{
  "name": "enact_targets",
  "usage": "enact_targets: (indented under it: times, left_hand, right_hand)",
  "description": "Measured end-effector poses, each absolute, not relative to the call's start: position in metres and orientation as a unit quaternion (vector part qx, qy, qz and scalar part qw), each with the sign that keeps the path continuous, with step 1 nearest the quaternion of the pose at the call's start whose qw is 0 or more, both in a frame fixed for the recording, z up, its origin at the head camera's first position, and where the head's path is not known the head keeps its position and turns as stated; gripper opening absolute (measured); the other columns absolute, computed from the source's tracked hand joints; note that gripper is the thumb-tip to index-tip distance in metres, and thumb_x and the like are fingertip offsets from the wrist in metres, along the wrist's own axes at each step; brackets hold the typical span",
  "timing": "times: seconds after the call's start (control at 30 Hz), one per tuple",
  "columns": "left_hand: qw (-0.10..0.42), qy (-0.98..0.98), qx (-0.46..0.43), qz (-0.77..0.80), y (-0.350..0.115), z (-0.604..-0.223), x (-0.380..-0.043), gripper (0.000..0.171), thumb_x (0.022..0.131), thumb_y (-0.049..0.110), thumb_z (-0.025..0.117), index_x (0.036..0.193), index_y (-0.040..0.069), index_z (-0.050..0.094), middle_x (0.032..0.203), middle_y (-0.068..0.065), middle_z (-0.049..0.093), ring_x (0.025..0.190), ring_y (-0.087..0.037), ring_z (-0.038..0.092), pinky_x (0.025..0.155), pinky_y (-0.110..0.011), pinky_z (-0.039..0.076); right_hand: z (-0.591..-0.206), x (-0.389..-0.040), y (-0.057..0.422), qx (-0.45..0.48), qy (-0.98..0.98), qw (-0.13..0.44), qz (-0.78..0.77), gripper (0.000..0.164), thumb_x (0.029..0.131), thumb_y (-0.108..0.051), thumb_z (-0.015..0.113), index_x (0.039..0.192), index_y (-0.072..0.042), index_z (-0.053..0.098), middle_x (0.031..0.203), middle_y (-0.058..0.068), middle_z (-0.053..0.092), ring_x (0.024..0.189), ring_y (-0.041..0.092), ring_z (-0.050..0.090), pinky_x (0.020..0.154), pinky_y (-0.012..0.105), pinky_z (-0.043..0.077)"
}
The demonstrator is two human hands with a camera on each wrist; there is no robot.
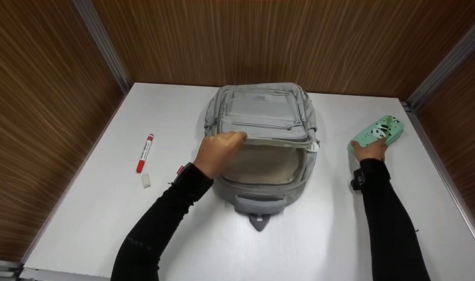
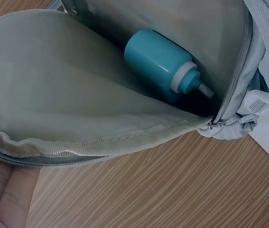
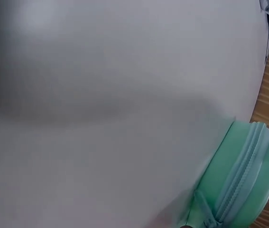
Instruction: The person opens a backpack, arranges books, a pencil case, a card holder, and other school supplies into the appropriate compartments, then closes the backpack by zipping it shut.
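Observation:
A grey backpack (image 1: 263,107) lies in the middle of the white table, its main compartment open. My left hand (image 1: 222,150) pinches the rim of the opened flap and holds it raised; the fingers (image 2: 15,194) show at the flap's edge in the left wrist view. Inside the bag lies a teal bottle (image 2: 155,59) with a pale collar and a narrow tip. At the right, a mint-green zippered pencil case (image 1: 372,134) with panda pictures rests on the table. My right hand (image 1: 371,150) grips its near end, thumb on the left side, fingers on the right.
A red-and-white marker (image 1: 144,153) lies on the left of the table (image 1: 104,218), with a small whitish eraser (image 1: 146,180) just below it. Wood-grain panels (image 1: 253,43) stand behind and at both sides. The bag's carry handle (image 1: 259,204) faces me.

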State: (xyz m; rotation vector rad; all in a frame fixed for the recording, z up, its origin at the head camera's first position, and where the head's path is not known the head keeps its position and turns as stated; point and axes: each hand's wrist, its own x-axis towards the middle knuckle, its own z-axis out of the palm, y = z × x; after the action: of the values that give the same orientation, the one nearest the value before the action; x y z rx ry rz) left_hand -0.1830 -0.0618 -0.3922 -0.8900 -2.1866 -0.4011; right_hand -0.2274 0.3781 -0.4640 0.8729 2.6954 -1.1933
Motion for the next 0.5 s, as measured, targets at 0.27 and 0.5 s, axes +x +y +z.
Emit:
enact_targets:
  times: [0.27,0.5]
  left_hand:
    - [0.38,-0.844,-0.343,-0.16,-0.064,-0.392,-0.185,0.005,0.093,0.016,0.064,0.096,0.012,0.067,0.076,0.003,0.073,0.059,-0.014,0.067,0.049,-0.028,0.054]
    - [0.386,-0.844,-0.332,-0.169,-0.061,-0.389,-0.189,0.005,0.092,0.016,0.065,0.095,0.013,0.068,0.076,0.002,0.073,0.059,-0.016,0.068,0.048,-0.031,0.053]
  right_hand:
    - [-0.468,-0.218,0.391,0.242,0.912,0.03,-0.329,0.089,0.096,-0.046,0.041,0.153,0.006,-0.005,0.154,0.042,0.0,0.141,0.056,0.018,0.117,0.06,0.024]
    - [-0.467,-0.214,0.393,0.24,0.919,0.006,-0.311,0.09,0.095,-0.044,0.049,0.151,0.013,0.007,0.149,0.045,0.018,0.136,0.056,0.029,0.113,0.059,0.032]
